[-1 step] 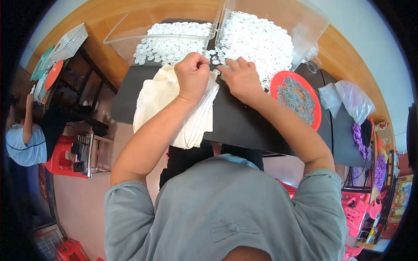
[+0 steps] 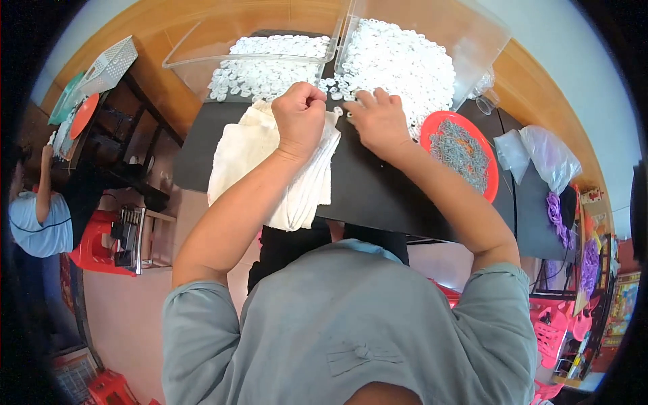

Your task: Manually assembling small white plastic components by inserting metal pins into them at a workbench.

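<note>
My left hand (image 2: pixel 299 118) is closed in a fist over a folded cream cloth (image 2: pixel 236 158); whatever it may hold is hidden inside the fingers. To its right, my right hand (image 2: pixel 382 127) hovers low at the black table with fingers apart, at the near edge of a heap of small white ring-like plastic pieces (image 2: pixel 391 64). One small pale piece (image 2: pixel 349 115) lies by its fingertips; whether they touch it I cannot tell. A few loose white pieces (image 2: pixel 335 96) lie between the two hands.
Two clear plastic bins, left (image 2: pixel 202 67) and right (image 2: pixel 482 50), hold white pieces. A red dish (image 2: pixel 495 177) of small grey metal parts stands beside my right forearm. Clear plastic bags (image 2: pixel 550 158) and a purple cord (image 2: pixel 555 216) lie farther right. Another person (image 2: pixel 42 219) works at the left.
My right hand has shifted slightly to the right, with its fingers a little more spread. My left hand stays closed in nearly the same place.
</note>
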Tool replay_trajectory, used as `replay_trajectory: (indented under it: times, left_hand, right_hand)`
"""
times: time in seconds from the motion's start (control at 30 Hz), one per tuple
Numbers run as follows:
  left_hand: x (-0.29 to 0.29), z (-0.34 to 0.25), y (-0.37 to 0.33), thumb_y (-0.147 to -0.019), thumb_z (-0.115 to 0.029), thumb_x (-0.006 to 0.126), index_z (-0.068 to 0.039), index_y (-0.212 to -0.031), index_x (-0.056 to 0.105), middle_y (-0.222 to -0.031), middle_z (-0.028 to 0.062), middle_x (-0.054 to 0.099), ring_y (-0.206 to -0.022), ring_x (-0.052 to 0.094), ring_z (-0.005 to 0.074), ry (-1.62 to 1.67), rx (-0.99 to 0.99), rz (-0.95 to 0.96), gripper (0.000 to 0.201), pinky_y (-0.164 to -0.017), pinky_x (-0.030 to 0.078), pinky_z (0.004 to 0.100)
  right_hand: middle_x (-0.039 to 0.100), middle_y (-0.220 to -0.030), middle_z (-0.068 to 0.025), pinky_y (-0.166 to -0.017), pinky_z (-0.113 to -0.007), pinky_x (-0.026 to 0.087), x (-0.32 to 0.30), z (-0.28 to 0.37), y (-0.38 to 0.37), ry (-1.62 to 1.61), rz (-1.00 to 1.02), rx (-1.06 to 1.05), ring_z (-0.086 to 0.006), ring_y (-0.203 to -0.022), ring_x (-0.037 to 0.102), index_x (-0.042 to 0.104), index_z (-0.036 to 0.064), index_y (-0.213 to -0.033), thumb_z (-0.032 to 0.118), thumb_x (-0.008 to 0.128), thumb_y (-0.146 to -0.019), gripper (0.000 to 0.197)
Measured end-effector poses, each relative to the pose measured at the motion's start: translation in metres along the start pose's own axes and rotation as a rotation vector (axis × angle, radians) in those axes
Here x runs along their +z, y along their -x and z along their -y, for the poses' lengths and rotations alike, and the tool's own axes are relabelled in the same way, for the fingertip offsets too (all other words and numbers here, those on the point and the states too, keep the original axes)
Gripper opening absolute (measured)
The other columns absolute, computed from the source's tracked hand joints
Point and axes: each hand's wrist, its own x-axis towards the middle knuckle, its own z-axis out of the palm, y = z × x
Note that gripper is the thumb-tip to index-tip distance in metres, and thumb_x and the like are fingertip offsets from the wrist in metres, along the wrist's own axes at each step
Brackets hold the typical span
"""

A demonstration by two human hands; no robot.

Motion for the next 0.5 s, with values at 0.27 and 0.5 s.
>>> replay_trajectory:
  times: [0.27,0.5]
  left_hand:
    - [-0.004,-0.001,-0.004,-0.072,0.006,0.059,0.000,-0.071,0.067,-0.063,0.0007,0.062,-0.059,0.052,0.0059,0.028,-0.131,-0.088,0.010,-0.056,0.044,0.0227]
    - [-0.004,0.007,-0.008,-0.070,0.002,0.061,-0.001,-0.064,0.062,-0.056,0.0058,0.060,-0.052,0.052,0.0102,0.023,-0.149,-0.159,0.007,-0.053,0.044,0.0258]
  right_hand:
    - [0.060,-0.108,-0.0021,-0.082,-0.039,0.038,0.018,-0.006,-0.043,-0.024,-0.050,0.048,-0.0213,-0.101,0.055,0.065,0.0154,-0.108,0.021,0.064,-0.080,0.029]
    - [0.060,-0.100,-0.0059,-0.082,-0.039,0.041,0.049,0.014,-0.060,-0.050,0.020,0.083,-0.0248,-0.098,0.057,0.065,0.0097,-0.095,0.014,0.057,-0.082,0.016]
